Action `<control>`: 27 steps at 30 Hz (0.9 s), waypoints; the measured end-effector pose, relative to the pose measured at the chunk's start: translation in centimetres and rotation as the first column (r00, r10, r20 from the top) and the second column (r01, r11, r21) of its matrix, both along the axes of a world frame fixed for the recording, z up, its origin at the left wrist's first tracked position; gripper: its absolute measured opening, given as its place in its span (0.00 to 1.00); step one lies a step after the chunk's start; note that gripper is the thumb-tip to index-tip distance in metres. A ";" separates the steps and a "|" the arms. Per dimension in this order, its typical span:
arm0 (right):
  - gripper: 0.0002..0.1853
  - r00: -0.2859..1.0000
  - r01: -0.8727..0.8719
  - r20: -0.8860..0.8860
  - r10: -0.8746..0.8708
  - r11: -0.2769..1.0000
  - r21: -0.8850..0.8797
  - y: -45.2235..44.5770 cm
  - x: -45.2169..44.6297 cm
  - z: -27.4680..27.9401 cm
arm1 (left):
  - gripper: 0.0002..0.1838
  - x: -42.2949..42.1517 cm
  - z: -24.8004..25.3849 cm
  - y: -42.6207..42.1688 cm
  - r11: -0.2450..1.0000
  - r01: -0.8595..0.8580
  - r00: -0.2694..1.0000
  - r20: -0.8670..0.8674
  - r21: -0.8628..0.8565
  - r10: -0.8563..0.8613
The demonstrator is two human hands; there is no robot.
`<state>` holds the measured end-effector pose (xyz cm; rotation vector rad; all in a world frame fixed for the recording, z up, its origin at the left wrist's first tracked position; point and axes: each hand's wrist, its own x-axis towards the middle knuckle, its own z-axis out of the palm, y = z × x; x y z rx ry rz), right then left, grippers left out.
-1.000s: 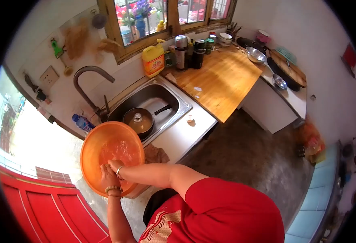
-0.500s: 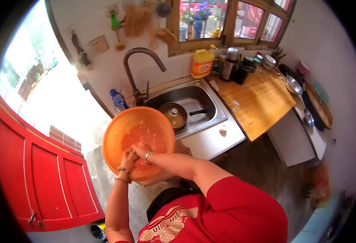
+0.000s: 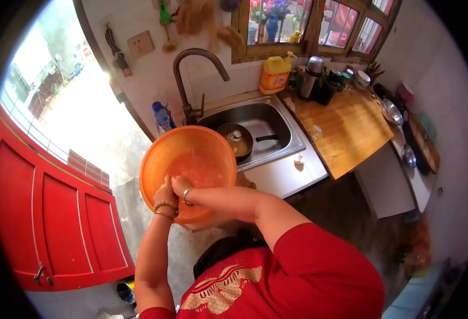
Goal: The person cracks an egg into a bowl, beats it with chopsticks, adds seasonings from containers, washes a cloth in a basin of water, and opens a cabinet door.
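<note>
An orange basin (image 3: 207,143) with water in it stands at the left end of the counter, overlapping the sink's near left corner. My left hand (image 3: 164,194) and my right hand (image 3: 181,186) are pressed together inside it, toward its near side. The fingers of both hands are curled closed, and whatever they hold, if anything, is hidden. A beaded bracelet (image 3: 166,204) circles my left wrist and a silver bangle (image 3: 187,197) my right. Right of the basin, a lidded pan (image 3: 243,147) rests in the metal sink (image 3: 276,119).
A faucet (image 3: 180,80) rises behind the basin beside a blue-capped bottle (image 3: 162,116). Right of the sink are a yellow jug (image 3: 275,75), a wooden board (image 3: 345,133), a steel flask (image 3: 310,77) and an eggshell (image 3: 299,160). A red door (image 3: 58,212) is at left.
The view has turned left, so the basin and sink appear farther right. My hands were slightly apart half a second ago with fingers showing; now they are pressed together nearer the basin's near side.
</note>
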<state>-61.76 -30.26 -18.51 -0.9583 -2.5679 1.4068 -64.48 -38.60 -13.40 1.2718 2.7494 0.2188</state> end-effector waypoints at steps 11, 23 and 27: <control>0.13 0.782 -0.391 -0.153 0.604 0.667 0.634 1.4 2.3 7.5 | 0.04 0.3 1.4 -2.4 0.793 -0.546 0.019 0.950 0.272 -0.313; 0.16 0.867 -0.432 -0.340 0.365 0.890 -0.147 3.8 1.7 2.5 | 0.07 -0.7 0.7 -0.7 0.899 -0.415 0.018 0.989 0.143 -0.149; 0.15 0.994 -0.028 -0.090 -0.059 0.667 -0.745 4.3 0.3 -0.7 | 0.32 1.8 0.4 0.0 0.922 -0.254 0.839 0.542 0.293 0.059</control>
